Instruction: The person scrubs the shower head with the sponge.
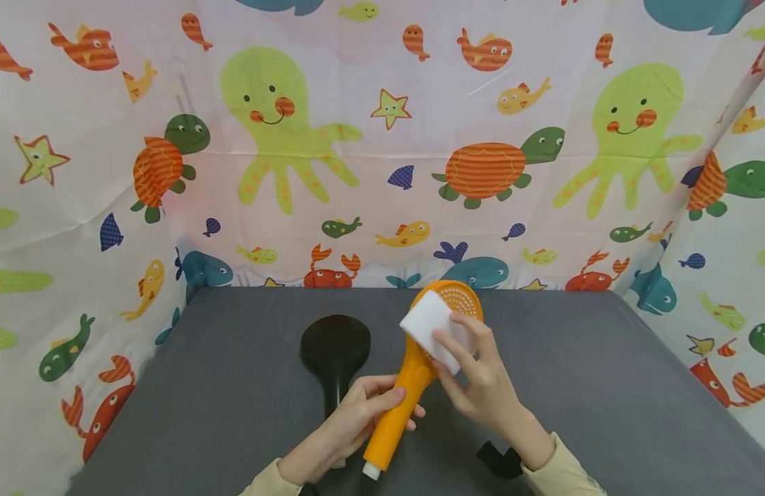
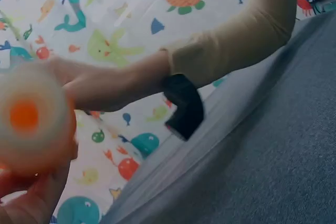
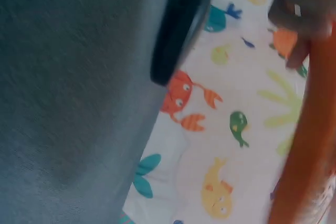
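An orange shower head with a white threaded end is tilted above the table in the head view, its holed face up. My left hand grips its handle, thumb on top. A white block-shaped sponge lies against the spray face, and my right hand pinches it between fingers and thumb. The sponge covers part of the holes. In the left wrist view, the handle's end is blurred and close. The right wrist view has the orange handle along its right side; the sponge does not show there.
A black shower head lies on the grey tabletop, left of the orange one. A dark band is by the right wrist. Behind the table and at its sides hangs a curtain printed with sea animals.
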Demonstrator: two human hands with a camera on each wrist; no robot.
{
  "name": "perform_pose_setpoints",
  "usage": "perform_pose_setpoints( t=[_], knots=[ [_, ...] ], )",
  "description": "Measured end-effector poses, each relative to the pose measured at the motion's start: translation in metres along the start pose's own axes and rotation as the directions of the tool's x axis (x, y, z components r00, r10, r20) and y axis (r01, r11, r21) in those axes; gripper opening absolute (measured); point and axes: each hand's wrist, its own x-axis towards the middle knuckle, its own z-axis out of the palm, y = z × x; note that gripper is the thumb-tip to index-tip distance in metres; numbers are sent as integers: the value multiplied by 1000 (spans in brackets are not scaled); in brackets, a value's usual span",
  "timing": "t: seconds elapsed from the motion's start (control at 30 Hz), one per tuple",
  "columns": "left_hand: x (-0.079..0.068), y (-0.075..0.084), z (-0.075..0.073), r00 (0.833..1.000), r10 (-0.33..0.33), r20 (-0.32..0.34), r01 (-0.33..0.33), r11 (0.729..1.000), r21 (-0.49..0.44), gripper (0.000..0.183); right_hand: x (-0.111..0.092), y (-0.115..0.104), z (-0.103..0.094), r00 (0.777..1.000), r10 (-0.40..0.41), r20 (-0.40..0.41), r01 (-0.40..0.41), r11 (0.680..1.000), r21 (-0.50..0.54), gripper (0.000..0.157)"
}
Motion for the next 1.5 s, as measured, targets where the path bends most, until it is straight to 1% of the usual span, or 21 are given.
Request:
perform_pose_setpoints(
  t=[0.07,0.17,0.23,0.27,0.33,0.43,0.5,0.57,0.6,0.67,0.77,0.83,0.93,1.03,1.1,1.17,1.23,1.3,1.37,1.43,1.5],
  knots=[
    [0,-1,1,1000,-2,25,1,1000,22,41,1,7,-3,991,133,-11,-133,991,-35,41],
    [0,-1,1,1000,-23,21,22,999,46,41,2,14,-7,949,315,-30,-317,946,-73,44],
    [0,0,2,999,-34,12,34,998,50,41,3,15,-8,931,365,-31,-366,927,-77,45],
    [0,0,1,999,-34,14,33,998,49,41,3,14,-8,932,362,-25,-363,929,-72,45],
    [0,0,1,999,-30,27,28,999,44,41,3,8,-6,950,312,5,-311,949,-50,42],
    [0,0,1,998,-9,56,7,999,41,42,4,-5,-3,985,159,72,-159,987,-3,40],
    [0,0,0,998,5,67,-8,999,43,41,5,-10,-3,993,67,97,-69,997,23,39],
    [0,0,1,998,10,70,-13,999,43,41,7,-9,-4,994,40,100,-42,999,22,39],
    [0,0,1,998,7,70,-10,999,43,41,7,-7,-5,994,53,93,-53,999,7,39],
    [0,1,2,998,-11,68,8,999,39,41,8,1,-8,989,135,61,-133,991,-34,40],
    [1,1,3,997,-41,59,38,999,38,41,7,12,-15,954,300,11,-298,950,-97,42],
    [1,2,3,997,-50,51,48,998,42,40,5,15,-18,931,366,6,-363,926,-107,44],
    [1,2,1,998,-31,48,28,998,51,41,2,9,-18,937,343,67,-337,937,-89,44],
    [1,2,0,997,5,71,-8,999,49,41,0,-1,-15,959,245,141,-245,969,-17,44],
    [1,1,-1,996,27,88,-31,999,44,42,-1,-7,-14,966,188,178,-196,980,26,44],
    [2,1,-1,995,37,97,-41,998,38,42,-1,-9,-13,969,149,196,-163,985,58,43],
    [2,1,-1,994,41,98,-44,998,34,42,0,-7,-14,970,138,199,-151,987,50,42],
    [2,1,-1,995,35,93,-38,999,35,42,-1,-2,-15,974,153,169,-159,987,21,43],
    [2,1,-1,996,26,88,-29,999,35,42,-2,4,-16,971,199,133,-198,980,-25,45],
    [2,2,-1,996,18,83,-21,999,38,42,-3,9,-17,960,260,102,-255,965,-63,46],
    [2,2,-1,996,17,82,-20,999,36,42,-4,13,-18,941,325,89,-316,943,-107,47]
  ],
)
